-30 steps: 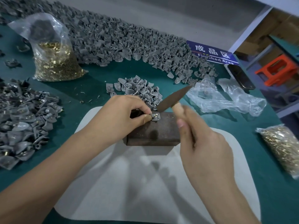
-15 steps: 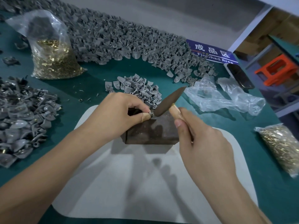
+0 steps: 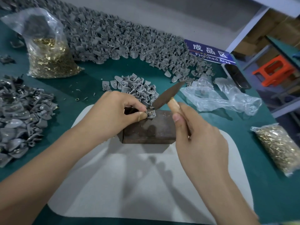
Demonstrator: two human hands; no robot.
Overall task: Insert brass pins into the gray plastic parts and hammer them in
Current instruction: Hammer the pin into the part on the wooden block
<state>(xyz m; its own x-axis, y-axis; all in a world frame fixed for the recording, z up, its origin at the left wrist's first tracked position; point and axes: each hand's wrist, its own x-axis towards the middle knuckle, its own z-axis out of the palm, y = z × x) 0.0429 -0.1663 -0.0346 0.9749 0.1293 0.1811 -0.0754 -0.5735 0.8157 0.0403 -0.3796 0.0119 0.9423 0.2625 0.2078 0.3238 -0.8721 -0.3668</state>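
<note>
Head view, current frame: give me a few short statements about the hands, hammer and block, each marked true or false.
1. The left hand pinches a gray part on top of the metal block. True.
2. The right hand holds nothing. False: it grips the hammer by its wooden handle.
3. The block sits on a white mat. True.
4. The bag of brass pins at far left lies on the mat. False: it lies on the green table.

A green table point(image 3: 90, 85) is covered with heaps of gray parts point(image 3: 113, 39), two bags of brass pins point(image 3: 48, 57), crumpled plastic wrap point(image 3: 215, 98), a blue sign point(image 3: 209, 51) and a white mat point(image 3: 146, 184), on which a metal block point(image 3: 149, 132) is set.
</note>
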